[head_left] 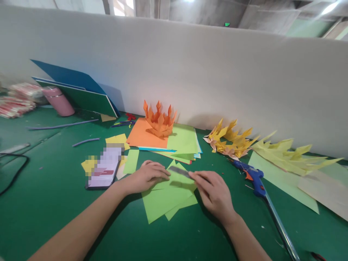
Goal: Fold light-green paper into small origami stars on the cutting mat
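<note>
Several light green paper sheets [165, 204] lie overlapped on the green table in front of me. My left hand [150, 175] rests on their upper left part, palm down, fingers flat and pressing the paper. A flat grey strip [179, 171], like a short ruler or blade, is pinched by my right hand [213, 192]. It slants over the upper part of the sheets, its far end near my left fingertips. Whether the strip touches the paper, I cannot tell. A small green paper strip [131, 161] lies beyond my left hand.
An orange paper crown [160, 125] stands on stacked coloured sheets [185, 139]. Right of it are a yellow paper crown [231, 139], a pale green spiky paper band [290, 156] and a blue glue gun [252, 177] with a long stick. A phone [106, 168] lies left; a pink bottle [58, 101] sits farther back.
</note>
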### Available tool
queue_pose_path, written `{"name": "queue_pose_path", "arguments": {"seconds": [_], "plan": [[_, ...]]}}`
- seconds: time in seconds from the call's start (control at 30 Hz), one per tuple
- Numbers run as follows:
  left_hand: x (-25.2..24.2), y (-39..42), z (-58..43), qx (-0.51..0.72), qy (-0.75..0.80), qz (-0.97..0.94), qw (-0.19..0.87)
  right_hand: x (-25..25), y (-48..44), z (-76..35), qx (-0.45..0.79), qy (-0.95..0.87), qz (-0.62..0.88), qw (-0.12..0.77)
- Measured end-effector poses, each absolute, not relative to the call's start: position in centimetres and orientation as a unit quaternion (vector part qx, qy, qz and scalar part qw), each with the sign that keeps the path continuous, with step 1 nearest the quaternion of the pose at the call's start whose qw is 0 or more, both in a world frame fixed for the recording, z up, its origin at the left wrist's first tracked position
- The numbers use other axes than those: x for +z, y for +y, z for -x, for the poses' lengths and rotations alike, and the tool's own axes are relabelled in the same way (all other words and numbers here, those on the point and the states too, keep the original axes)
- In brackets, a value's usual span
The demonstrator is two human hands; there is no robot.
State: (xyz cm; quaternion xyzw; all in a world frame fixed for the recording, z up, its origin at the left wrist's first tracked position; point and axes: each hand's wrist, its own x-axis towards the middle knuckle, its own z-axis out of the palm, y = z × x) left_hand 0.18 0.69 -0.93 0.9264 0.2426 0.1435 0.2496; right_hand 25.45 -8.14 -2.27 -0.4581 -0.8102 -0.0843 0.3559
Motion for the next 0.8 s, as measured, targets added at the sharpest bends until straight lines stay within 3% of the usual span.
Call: {"name": "queue_pose_path", "arguments": {"seconds": [0.17,0.43,0.67,0.8], "plan": [[-0.1,-0.4,-0.9,0.129,0.239,-0.936,0.225,-3.0,-7.2,-27.0,-0.129,-0.73,0.57,0.355],[-0.5,-0.9,-0.6,0.137,0.278,-0.93,0.197,-4.1,-6.6,-27.1,-0.105,-0.721,0.597,0.336],[-0.4,-0.6,-0.5,0.147,0.248,-0.937,0.198,-3.3,-7.2,-24.6,-0.063,-0.792,0.499,0.346],[-0.3,-0.9,-0.4,0.157,0.237,-0.935,0.212,-2.3,-6.0,-22.1,-0.002,-0.847,0.454,0.277]]}}
